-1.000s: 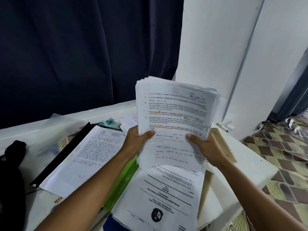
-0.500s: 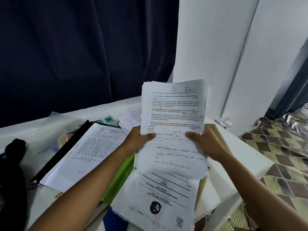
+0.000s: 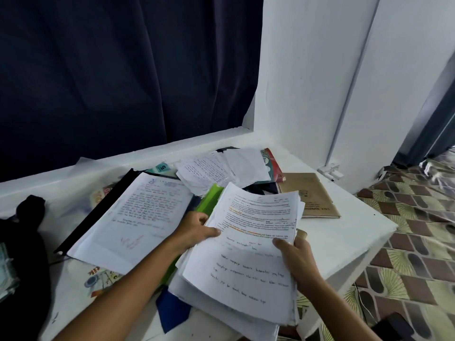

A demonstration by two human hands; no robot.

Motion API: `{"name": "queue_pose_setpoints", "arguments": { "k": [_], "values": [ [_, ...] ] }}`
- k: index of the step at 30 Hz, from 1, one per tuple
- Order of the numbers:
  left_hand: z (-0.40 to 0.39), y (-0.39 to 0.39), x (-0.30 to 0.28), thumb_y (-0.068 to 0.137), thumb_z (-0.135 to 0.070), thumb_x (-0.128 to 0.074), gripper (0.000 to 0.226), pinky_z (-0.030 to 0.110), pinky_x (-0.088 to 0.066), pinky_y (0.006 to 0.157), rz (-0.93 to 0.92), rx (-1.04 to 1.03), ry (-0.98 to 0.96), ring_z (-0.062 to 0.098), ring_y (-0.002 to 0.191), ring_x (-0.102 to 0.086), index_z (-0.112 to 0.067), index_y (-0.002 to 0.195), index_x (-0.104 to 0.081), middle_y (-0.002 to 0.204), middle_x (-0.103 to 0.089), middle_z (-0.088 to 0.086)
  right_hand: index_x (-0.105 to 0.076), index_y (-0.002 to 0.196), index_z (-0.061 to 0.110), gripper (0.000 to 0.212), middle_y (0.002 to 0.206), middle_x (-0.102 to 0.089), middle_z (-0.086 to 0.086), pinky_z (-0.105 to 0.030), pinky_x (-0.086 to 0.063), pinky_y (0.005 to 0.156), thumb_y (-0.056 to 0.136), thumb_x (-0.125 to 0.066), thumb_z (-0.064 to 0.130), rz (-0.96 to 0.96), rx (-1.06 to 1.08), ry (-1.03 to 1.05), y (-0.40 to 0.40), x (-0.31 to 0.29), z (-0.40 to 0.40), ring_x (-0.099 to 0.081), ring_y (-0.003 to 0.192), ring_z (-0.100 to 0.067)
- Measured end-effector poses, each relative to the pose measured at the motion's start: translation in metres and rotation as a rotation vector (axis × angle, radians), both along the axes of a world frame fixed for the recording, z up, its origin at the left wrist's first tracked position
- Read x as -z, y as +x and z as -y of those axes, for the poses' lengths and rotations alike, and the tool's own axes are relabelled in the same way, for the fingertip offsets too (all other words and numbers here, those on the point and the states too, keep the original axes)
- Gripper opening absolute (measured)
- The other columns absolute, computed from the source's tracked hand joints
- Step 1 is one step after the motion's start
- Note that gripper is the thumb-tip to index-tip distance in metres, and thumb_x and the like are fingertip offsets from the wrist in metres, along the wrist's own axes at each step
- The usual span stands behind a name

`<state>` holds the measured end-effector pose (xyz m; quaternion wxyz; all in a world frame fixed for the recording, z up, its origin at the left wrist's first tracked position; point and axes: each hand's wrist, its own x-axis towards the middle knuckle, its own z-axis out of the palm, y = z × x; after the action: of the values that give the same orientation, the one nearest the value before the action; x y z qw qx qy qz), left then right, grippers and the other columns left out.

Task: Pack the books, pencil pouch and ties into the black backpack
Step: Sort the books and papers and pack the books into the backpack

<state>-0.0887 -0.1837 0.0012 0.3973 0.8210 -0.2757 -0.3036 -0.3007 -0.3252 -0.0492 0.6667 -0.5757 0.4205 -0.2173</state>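
Black backpack — edge-cropped; handwriting illegible

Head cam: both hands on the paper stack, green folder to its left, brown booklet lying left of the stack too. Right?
Not quite. The head view shows the brown booklet lying right of the paper stack, near the table's right edge. The rest holds: left hand and right hand both grip the stack, and the green folder is to its left.

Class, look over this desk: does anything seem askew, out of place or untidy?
Yes. The desk is a jumble of overlapping papers lying at different angles. The paper stack gripped by the left hand and right hand lies skewed, its uneven edges jutting past the desk's near edge. A blue sheet pokes out beneath.
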Motion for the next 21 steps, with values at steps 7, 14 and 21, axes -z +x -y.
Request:
{"name": "queue_pose_setpoints", "arguments": {
  "k": [7,14,21],
  "values": [
    [-0.002,0.012,0.014,0.072,-0.021,-0.084,0.033,0.024,-0.04,0.062,0.229,0.073,0.15,0.015,0.071,-0.05,-0.006,0.085,-0.058,0.081,-0.051,0.004,-0.056,0.122,0.011,0.032,0.115,-0.067,-0.003,-0.028,-0.06,0.063,0.09,-0.06,0.013,-0.293,-0.06,-0.181,-0.005,-0.009,-0.007,-0.068,0.093,-0.022],
    [-0.009,0.007,0.016,0.069,-0.038,-0.081,0.038,0.031,-0.054,0.069,0.466,0.116,0.21,0.015,0.082,-0.061,-0.011,0.089,-0.064,0.091,-0.065,0.0,-0.035,0.136,0.008,0.065,0.116,-0.061,-0.003,-0.031,-0.058,0.063,0.087,-0.07,0.032,-0.64,-0.105,-0.473,-0.006,-0.015,-0.01,-0.063,0.083,-0.018],
    [-0.017,0.01,0.016,0.073,-0.038,-0.08,0.037,0.033,-0.055,0.075,0.45,0.155,0.199,0.017,0.084,-0.062,-0.011,0.092,-0.063,0.092,-0.064,0.001,-0.041,0.127,0.003,0.064,0.087,-0.062,-0.005,-0.034,-0.061,0.059,0.084,-0.072,0.039,-0.792,-0.146,-0.419,-0.003,-0.025,-0.009,-0.068,0.07,-0.019]
  ]
}}
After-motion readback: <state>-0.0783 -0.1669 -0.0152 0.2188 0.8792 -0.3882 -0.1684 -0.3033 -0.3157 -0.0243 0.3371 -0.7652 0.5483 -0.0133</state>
